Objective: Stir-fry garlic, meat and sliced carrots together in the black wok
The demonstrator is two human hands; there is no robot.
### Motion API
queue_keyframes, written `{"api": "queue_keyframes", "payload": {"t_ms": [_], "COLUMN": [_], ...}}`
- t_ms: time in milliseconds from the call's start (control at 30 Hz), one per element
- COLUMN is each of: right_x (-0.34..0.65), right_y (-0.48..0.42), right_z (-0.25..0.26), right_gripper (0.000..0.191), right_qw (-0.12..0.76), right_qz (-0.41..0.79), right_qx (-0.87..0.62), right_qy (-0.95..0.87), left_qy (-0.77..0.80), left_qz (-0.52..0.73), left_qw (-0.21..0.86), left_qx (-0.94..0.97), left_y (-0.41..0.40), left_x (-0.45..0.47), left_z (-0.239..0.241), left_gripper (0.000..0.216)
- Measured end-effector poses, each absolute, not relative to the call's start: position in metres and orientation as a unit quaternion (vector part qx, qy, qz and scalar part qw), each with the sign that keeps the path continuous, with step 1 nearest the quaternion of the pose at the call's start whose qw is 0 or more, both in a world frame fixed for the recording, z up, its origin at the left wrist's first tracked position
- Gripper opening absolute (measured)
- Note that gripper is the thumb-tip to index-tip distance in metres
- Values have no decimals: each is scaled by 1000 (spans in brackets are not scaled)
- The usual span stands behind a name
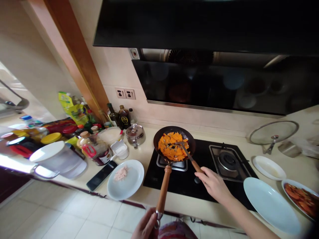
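A dark frying pan [191, 139] sits over the left burner of the black gas hob, its long wooden handle pointing toward me. My left hand [146, 224] is closed at the metal-ringed end of that handle. Orange slices [170, 141] with some darker bits fill much of the pan. In my right hand [213, 182] is a spatula [190, 157] with a wooden grip and a metal shaft. Its blade reaches in among the slices and is partly covered by them.
Left of the hob stand a white plate [126, 189] with pale shreds, a phone [102, 176], a lidded steel pot [135, 135] and several bottles. On the right are a glass lid [274, 132], a pale oval plate [271, 205] and a dish of reddish food [302, 199]. A range hood [199, 26] overhangs.
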State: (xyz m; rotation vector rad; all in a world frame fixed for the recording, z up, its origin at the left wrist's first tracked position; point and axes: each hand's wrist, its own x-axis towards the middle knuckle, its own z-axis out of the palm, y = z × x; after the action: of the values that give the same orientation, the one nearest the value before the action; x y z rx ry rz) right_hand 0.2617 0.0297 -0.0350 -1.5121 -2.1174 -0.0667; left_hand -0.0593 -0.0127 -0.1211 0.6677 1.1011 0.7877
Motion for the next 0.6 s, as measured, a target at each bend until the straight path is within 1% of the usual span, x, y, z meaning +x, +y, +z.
{"api": "queue_keyframes", "payload": {"t_ms": [100,200,300,367,400,467,600], "right_x": [249,240,234,230,227,219,192], "right_y": [22,18,14,9,7,3,-5], "right_z": [-53,-73,-97,-113,-121,-135,-164], "right_gripper": [34,34,43,49,49,45,42], "right_qw": [275,334,417,455,466,466,418], "right_qz": [23,92,174,233,262,329,471], "right_qx": [-564,-596,-643,-666,-672,-668,-618], "right_qy": [-778,-725,-619,-543,-513,-478,-470], "left_qy": [502,471,480,492,495,500,517], "left_qz": [351,321,285,291,300,312,340], "left_qw": [733,740,719,707,704,700,677], "left_qx": [296,356,414,417,411,403,399], "left_y": [-17,-21,-26,-30,-33,-37,-39], "left_x": [-66,-76,-86,-90,-90,-89,-79], "left_z": [-118,-124,-134,-137,-137,-135,-129], "left_gripper": [63,55,61,65,64,62,62]}}
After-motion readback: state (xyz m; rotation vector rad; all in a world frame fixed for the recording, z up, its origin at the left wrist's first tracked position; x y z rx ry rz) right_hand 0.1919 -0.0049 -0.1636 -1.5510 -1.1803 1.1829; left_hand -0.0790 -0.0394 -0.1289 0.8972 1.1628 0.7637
